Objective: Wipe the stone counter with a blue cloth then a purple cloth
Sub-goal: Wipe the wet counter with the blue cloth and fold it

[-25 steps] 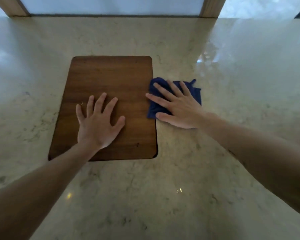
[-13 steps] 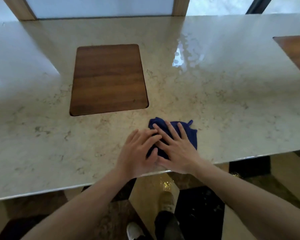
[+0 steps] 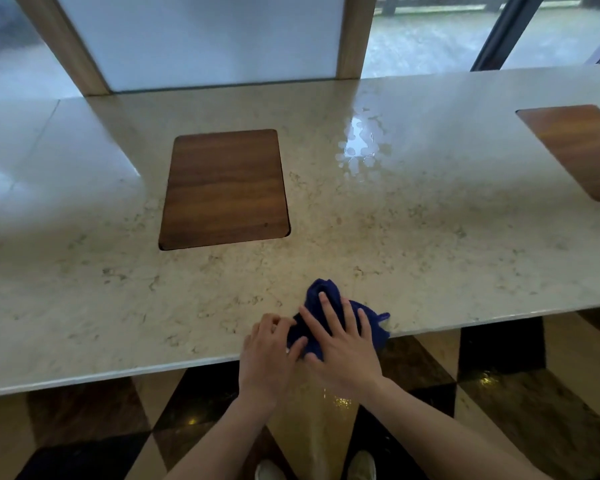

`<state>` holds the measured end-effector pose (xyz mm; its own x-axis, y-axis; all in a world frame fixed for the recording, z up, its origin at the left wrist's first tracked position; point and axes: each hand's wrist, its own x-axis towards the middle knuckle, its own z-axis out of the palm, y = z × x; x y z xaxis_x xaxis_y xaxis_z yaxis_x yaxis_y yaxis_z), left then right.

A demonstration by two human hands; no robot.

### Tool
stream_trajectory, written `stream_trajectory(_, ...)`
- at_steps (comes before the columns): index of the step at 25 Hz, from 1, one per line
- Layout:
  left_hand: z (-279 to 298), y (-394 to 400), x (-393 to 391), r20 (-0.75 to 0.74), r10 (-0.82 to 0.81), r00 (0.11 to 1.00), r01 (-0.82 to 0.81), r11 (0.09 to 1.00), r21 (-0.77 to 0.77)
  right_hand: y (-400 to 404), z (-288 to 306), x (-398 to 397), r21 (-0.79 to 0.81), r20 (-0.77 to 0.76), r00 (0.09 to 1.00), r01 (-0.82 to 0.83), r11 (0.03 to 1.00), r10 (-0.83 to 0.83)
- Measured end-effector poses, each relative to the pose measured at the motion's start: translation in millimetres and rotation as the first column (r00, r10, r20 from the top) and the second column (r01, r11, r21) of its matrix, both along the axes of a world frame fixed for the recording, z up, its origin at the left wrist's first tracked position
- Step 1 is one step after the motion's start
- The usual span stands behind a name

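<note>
A dark blue cloth lies bunched on the beige stone counter, right at its front edge. My right hand presses flat on top of the cloth with fingers spread. My left hand sits just left of it, fingers curled onto the cloth's left side and thumb touching it. Most of the cloth is hidden under both hands. No purple cloth is in view.
A dark wooden inset panel sits in the counter beyond the hands to the left, another wooden panel at the far right. A wet shiny patch lies mid-counter. Window posts line the back. Below are patterned floor tiles and my shoes.
My right hand dragged the blue cloth from beside the wooden panel back to the counter's front edge. My left hand left the panel and joined it on the cloth, which is now more bunched.
</note>
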<state>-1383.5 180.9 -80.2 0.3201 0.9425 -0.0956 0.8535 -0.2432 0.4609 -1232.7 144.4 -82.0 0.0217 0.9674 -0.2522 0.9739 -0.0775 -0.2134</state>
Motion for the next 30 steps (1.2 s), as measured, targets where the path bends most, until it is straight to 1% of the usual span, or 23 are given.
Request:
stream_trajectory(2, 8.2, 3.0, 8.3, 0.066, 0.074, 0.995, -0.067, 0.993, -0.102, 7.9, 15.5, 13.8, -0.005, 0.004, 1.000, 0.005, 1.000, -0.005)
stream_trajectory(4, 14.8, 7.3, 18.8, 0.113, 0.183, 0.976, -0.156, 0.964, -0.214, 22.1, 30.7, 26.6, -0.004, 0.023, 0.999, -0.028, 1.000, 0.028)
stream_trajectory(6, 20.9, 9.7, 26.6, 0.094, 0.255, 0.962, -0.217, 0.928, -0.302, 29.0, 39.1, 30.6, -0.053, 0.009, 0.997, -0.072, 0.996, 0.072)
stream_trajectory(7, 23.1, 9.5, 28.8, 0.072, 0.248, 0.966, -0.215, 0.926, -0.310, 27.9, 41.4, 29.7, -0.078, 0.005, 0.996, -0.084, 0.993, 0.085)
stream_trajectory(10, 32.3, -0.4, 28.1, -0.015, 0.152, 0.988, -0.151, 0.951, -0.269, 11.7, 37.8, 28.5, -0.096, 0.014, 0.993, -0.117, 0.989, 0.119)
stream_trajectory(12, 39.2, -9.8, 28.7, -0.022, 0.055, 0.998, -0.059, 0.975, -0.215, -2.3, 37.8, 35.1, -0.080, 0.025, 0.988, -0.147, 0.986, 0.150)
stream_trajectory(14, 52.3, -17.8, 34.0, -0.032, -0.060, 0.998, 0.055, 0.990, -0.132, -14.4, 46.3, 46.5, -0.011, 0.028, 0.989, -0.148, 0.989, 0.148)
stream_trajectory(16, 71.0, -18.8, 42.6, -0.048, -0.125, 0.991, 0.123, 0.992, -0.039, -22.8, 56.6, 61.5, 0.077, -0.043, 0.995, -0.089, 0.993, 0.093)
stream_trajectory(18, 92.0, -17.5, 57.3, -0.029, -0.181, 0.983, 0.182, 0.982, 0.041, -30.3, 74.1, 86.2, 0.154, -0.138, 0.990, 0.014, 0.988, 0.008)
stream_trajectory(20, 112.9, -14.1, 79.1, 0.087, -0.222, 0.971, 0.214, 0.973, 0.087, -32.7, 96.8, 118.5, 0.206, -0.167, 0.985, 0.078, 0.975, -0.043)
stream_trajectory(22, 135.8, -14.4, 112.9, 0.197, -0.244, 0.950, 0.232, 0.969, 0.082, -40.5, 125.2, 158.7, 0.244, -0.194, 0.973, 0.170, 0.955, -0.124)
stream_trajectory(26, 173.5, -20.0, 200.1, 0.321, -0.308, 0.896, 0.271, 0.950, 0.155, -73.3, 175.5, 244.0, 0.333, -0.283, 0.898, 0.421, 0.843, -0.336)
stream_trajectory(28, 192.6, -25.7, 252.3, 0.407, -0.359, 0.840, 0.313, 0.933, 0.177, -102.8, 197.6, 286.0, 0.390, -0.318, 0.849, 0.523, 0.758, -0.423)
stream_trajectory(30, 210.1, -32.0, 303.8, 0.468, -0.431, 0.771, 0.382, 0.902, 0.202, -134.7, 217.4, 322.5, 0.412, -0.374, 0.786, 0.617, 0.671, -0.493)
